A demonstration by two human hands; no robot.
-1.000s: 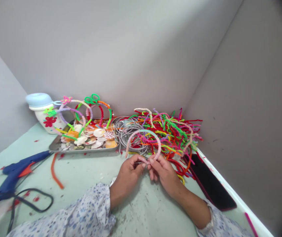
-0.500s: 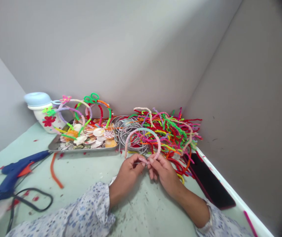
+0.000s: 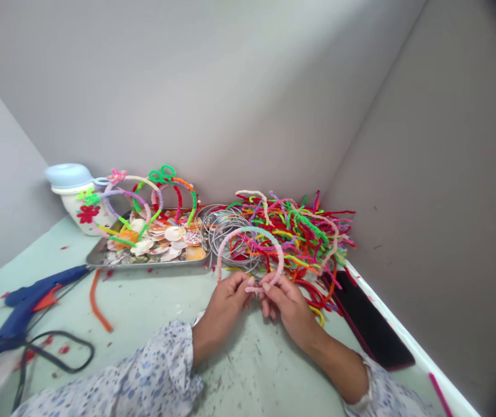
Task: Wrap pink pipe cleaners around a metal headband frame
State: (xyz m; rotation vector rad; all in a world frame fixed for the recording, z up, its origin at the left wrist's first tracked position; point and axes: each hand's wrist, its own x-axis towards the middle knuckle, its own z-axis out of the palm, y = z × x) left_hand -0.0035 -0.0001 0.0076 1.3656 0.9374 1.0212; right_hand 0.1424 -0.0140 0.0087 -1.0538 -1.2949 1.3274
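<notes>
A headband [image 3: 252, 230] wrapped in fuzzy pipe cleaner, pink at the sides and pale blue on top, arches above my hands. My left hand [image 3: 229, 304] pinches near its lower left, fingers closed on the short pink end. Close beside it, my right hand [image 3: 289, 307] grips the headband's lower right end between thumb and fingers. A short piece of pink pipe cleaner [image 3: 254, 289] spans the small gap between both thumbs. The fingertips partly hide the ends of the band.
Behind are a metal tray [image 3: 148, 265] of shells with finished headbands, a white cup [image 3: 74, 202], coiled wire bands [image 3: 219, 237] and a colourful pipe cleaner pile [image 3: 304, 231]. A blue glue gun [image 3: 22, 307] lies left, a black phone [image 3: 369, 324] right, an orange strip [image 3: 97, 304] nearer.
The pink end between my thumbs now lies flatter and reaches across to my left thumb. My left hand has shifted slightly; both hands keep their grip.
</notes>
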